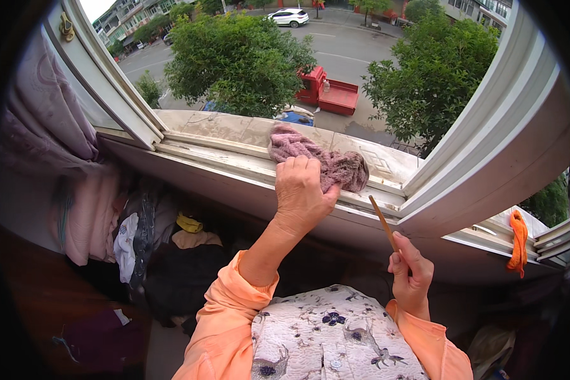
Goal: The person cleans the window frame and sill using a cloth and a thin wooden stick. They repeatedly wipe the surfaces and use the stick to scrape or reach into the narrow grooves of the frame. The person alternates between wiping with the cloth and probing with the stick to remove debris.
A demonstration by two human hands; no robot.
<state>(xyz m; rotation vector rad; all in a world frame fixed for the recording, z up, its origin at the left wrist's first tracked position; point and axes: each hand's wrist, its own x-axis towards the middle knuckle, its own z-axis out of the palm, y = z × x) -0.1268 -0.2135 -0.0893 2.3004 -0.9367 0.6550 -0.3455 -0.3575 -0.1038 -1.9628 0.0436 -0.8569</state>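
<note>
A crumpled mauve cloth (308, 149) lies bunched across the window track (218, 154) and part of the tiled outer ledge. My left hand (301, 190) grips its near side, thumb to the right and fingers curled into the fabric. In my right hand (411, 273) a thin wooden stick (382, 218) is pinched between thumb and fingers. The stick's far tip points up and left, close to the inner edge of the sill, to the right of the cloth. Dirt marks show along the white track.
White sash frames (118, 85) stand left and right of the opening, which drops to a street. An orange cloth (518, 242) hangs over the sill at right. A purple curtain (52, 104), folded bedding (92, 213) and dark clothes (180, 270) are at left.
</note>
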